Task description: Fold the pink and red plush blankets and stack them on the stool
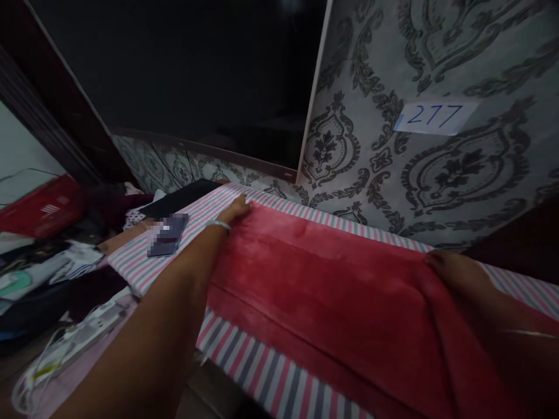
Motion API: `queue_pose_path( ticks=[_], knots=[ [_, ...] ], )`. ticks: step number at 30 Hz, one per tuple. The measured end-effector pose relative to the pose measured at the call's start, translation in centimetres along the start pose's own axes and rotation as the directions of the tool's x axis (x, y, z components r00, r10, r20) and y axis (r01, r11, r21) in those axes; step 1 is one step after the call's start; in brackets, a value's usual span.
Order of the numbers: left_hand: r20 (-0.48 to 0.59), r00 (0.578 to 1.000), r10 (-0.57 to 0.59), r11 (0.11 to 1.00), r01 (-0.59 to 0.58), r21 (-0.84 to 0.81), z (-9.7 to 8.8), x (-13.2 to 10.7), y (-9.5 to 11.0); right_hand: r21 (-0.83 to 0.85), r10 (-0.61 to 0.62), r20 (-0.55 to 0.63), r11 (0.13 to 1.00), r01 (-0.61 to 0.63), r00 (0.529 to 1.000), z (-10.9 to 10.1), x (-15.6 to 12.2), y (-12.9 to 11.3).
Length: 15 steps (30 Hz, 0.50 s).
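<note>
A red velvety cloth (332, 279) lies spread over a board covered in pink, white and grey stripes (271, 378). My left hand (236, 210), a silver bangle on its wrist, reaches to the cloth's far left corner and pinches its edge. At the cloth's far right corner my right hand (454, 270) is closed on the fabric, which bunches into folds beneath it. Both arms stretch out over the cloth.
A dark phone (168, 235) lies on the striped cover left of the cloth. Behind it rises a damask-patterned wall with a paper label reading 277 (434, 116) and a dark panel (196, 75). Clothes, a red box (41, 206) and white cables (65, 343) clutter the left.
</note>
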State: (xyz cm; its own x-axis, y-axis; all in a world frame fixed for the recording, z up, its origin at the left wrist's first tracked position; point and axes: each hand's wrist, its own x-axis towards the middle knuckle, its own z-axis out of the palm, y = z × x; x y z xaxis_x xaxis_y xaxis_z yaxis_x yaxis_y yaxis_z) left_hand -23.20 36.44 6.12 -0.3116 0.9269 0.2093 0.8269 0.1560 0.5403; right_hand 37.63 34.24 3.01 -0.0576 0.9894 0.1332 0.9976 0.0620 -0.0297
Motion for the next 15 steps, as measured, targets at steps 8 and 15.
queue_pose_path(
  ticks=[8,15],
  knots=[
    [0.182,0.977,-0.115,0.993,0.113,0.021,-4.1,-8.7,-4.6,0.143,-0.477,-0.247,0.843,0.518,0.844,1.1,-11.0,-9.8],
    [0.185,0.967,-0.173,0.979,0.190,-0.079,-7.4,-19.5,-8.5,0.209,-0.532,-0.237,0.789,0.577,0.813,3.9,-23.4,-11.7]
  ],
)
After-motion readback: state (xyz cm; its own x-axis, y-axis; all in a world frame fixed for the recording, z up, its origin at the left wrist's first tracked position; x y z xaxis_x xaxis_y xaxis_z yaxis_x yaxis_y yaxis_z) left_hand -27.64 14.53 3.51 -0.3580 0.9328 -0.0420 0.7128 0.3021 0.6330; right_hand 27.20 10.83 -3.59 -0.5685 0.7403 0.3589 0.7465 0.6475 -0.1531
